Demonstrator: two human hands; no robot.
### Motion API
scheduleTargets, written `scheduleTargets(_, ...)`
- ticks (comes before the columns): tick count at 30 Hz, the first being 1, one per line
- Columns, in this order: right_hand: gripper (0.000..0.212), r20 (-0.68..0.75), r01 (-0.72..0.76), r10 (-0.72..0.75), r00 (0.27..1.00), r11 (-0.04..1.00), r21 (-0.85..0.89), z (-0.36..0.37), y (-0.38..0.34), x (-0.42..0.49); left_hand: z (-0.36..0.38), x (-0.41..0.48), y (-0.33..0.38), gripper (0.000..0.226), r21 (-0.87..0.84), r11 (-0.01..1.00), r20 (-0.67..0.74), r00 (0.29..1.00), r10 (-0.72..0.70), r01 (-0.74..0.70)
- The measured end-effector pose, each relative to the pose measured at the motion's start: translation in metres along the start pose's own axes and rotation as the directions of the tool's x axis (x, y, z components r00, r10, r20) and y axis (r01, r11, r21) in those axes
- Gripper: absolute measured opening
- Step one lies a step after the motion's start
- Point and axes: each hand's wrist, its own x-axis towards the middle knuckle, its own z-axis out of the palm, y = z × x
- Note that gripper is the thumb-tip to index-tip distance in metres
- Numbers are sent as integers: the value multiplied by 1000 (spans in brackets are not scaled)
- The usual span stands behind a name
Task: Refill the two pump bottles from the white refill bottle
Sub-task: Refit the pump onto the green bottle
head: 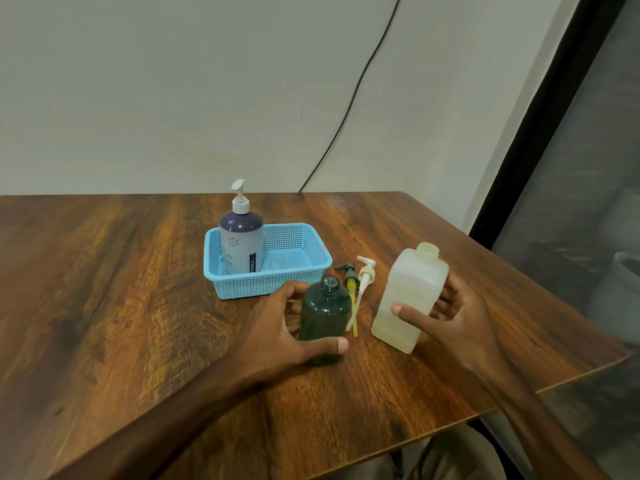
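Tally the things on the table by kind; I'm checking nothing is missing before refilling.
Bottles: 3 (purple pump bottle, dark green bottle, white refill bottle)
Loose pump heads: 2 (dark pump, white pump)
Baskets: 1 (blue basket)
Total: 6

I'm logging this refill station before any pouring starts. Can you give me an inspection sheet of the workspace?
Surface: wooden table, no spills visible.
Job's things: green bottle upright, neck open, pump off; white refill bottle uncapped, liquid inside; purple pump bottle with pump fitted, standing in the basket; black pump and white pump lying loose between the two held bottles.
Clutter: blue basket behind the green bottle.
Hands: left hand grips the green bottle; right hand grips the white refill bottle.
Cables: black cable runs down the wall behind the table.
Surroundings: plain wall; dark glass panel at right.
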Motion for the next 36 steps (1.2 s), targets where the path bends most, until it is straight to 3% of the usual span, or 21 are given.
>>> scheduleTargets(5,107,-3,-26,26,1000,1000,-17,-1,2,2,0,1,-1,97,23,1000,-4,1000,-13,13)
scheduleTargets(15,94,-21,-14,15,1000,998,56,3,-4,-9,-1,2,1,85,63,998,-22,1000,-8,9)
scheduleTargets(21,100,-159,28,-27,987,1000,7,5,-5,-24,-3,3,1,86,92,996,-39,999,18,-14)
scheduleTargets(30,73,-439,222,-289,851,955,-197,21,-30,-64,-8,3,4,80,121,992,-23,999,42,-39)
scheduleTargets(34,44,-392,405,-547,740,827,-389,28,-45,-68,-12,6,5,81,173,984,-23,999,40,-35)
scheduleTargets(36,31,-302,475,-605,737,781,-405,34,-55,-66,-14,7,6,80,196,980,-27,999,41,-35)
